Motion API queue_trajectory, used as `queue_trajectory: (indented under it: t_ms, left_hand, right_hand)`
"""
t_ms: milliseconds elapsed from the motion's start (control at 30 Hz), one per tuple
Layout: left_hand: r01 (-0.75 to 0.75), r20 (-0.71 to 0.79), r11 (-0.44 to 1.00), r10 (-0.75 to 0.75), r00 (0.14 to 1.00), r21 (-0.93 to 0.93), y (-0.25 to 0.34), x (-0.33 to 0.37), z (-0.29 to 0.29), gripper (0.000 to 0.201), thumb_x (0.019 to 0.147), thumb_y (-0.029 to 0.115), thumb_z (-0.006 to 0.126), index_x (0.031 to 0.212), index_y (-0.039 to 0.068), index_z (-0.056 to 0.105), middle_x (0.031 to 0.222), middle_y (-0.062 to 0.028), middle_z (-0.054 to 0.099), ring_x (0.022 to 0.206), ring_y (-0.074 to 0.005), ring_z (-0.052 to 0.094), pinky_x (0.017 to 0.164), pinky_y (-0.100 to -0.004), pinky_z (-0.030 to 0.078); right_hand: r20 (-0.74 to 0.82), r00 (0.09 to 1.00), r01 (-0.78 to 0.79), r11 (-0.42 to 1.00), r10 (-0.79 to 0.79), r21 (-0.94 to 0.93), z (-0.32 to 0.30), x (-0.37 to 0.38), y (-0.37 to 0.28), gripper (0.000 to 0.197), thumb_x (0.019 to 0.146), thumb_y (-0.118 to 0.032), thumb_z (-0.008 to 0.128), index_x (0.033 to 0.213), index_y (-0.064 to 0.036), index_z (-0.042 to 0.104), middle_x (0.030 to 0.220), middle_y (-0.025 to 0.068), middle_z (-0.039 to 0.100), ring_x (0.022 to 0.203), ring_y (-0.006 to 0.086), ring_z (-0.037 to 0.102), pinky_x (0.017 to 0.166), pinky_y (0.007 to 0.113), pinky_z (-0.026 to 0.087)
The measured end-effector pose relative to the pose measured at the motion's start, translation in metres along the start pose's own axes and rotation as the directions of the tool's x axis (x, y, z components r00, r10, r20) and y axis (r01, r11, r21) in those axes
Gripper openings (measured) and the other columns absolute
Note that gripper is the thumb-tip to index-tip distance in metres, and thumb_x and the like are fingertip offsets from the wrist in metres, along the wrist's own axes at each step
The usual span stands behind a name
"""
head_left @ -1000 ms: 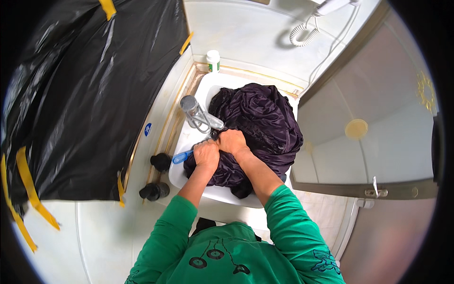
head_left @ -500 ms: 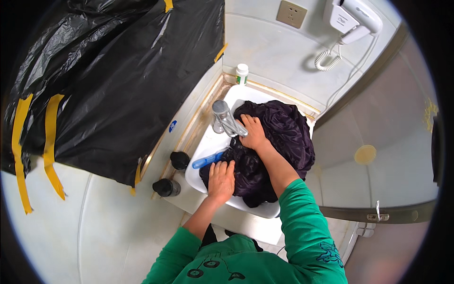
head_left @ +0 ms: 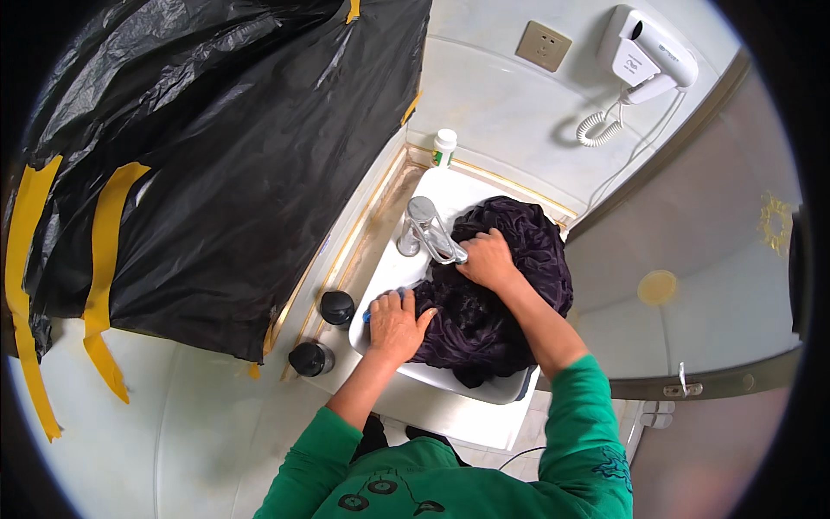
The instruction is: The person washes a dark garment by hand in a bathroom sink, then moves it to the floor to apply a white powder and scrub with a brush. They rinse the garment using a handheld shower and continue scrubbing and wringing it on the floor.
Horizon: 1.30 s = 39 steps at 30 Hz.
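Note:
A dark purple, wet-looking garment (head_left: pixel 527 303) lies bunched in a white washbasin (head_left: pixel 432 186) under a chrome tap (head_left: pixel 424 229). My right hand (head_left: pixel 490 259) is curled into the cloth just right of the spout, its fingertips partly hidden in the folds. At the basin's left side my left hand (head_left: pixel 398 327) rests palm down, fingers stretched and thumb out to the right, against the garment's edge. Beneath its fingers a bit of a blue object (head_left: pixel 367 317) peeks out; the rest of it is covered.
Two black-capped bottles, one by the basin (head_left: pixel 337 307) and one nearer me (head_left: pixel 309 358), stand at left. A white bottle (head_left: pixel 444 147) is in the back corner. Black plastic sheeting (head_left: pixel 216 173) covers the left wall. A hair dryer (head_left: pixel 648 56) hangs beside a socket (head_left: pixel 543 46); a curved door (head_left: pixel 692 285) is at right.
My left hand has shifted left onto the long blue object, which showed beside it before. My right hand's fingers, laid flat before, are now curled into the garment. The view has shifted slightly.

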<state>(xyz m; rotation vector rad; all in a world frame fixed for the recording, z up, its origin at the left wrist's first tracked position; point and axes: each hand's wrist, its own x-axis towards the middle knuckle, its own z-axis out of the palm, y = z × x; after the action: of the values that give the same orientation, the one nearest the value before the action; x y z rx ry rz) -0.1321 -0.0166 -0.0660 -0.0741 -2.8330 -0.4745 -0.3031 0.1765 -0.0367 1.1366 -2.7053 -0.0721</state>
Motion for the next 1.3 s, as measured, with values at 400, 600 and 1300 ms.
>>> queue_trajectory:
  t_ms: [400,600,1300]
  left_hand:
    - [0.067,0.358,0.898,0.105,0.928,-0.436,0.021,0.088,0.022,0.072,0.087,0.029,0.063,0.151,0.011,0.036,0.138,-0.0283,0.047,0.124,-0.0458,0.048,0.103,-0.0525,0.040]
    - [0.226,0.440,0.897,-0.041,0.897,-0.379,0.048,0.117,0.084,0.073,0.100,0.055,0.047,0.156,0.015,0.023,0.138,-0.0275,0.048,0.130,-0.0472,0.044,0.108,-0.0547,0.036]
    - [0.188,0.152,0.908,-0.140,0.978,-0.374,0.024,0.154,0.151,0.043,0.092,0.026,0.058,0.126,0.002,0.048,0.112,-0.0316,0.057,0.104,-0.0512,0.057,0.085,-0.0585,0.046]
  right_hand:
    - [-0.062,0.984,-0.162,0.980,0.170,0.113,-0.028,-0.116,-0.073,0.011,0.081,-0.018,0.067,0.081,-0.0134,0.057,0.079,0.0016,0.057,0.081,0.0202,0.056,0.076,0.036,0.039]
    - [-0.015,0.998,-0.057,0.965,0.063,0.257,-0.007,-0.098,-0.053,0.017,0.079,-0.025,0.067,0.075,-0.0102,0.060,0.066,0.0064,0.062,0.071,0.0245,0.060,0.079,0.041,0.041]
    - [-0.304,0.926,-0.100,0.919,0.226,0.381,-0.018,0.032,0.080,0.015,0.085,-0.024,0.069,0.089,-0.0097,0.070,0.089,0.0145,0.070,0.090,0.0360,0.066,0.080,0.044,0.053]
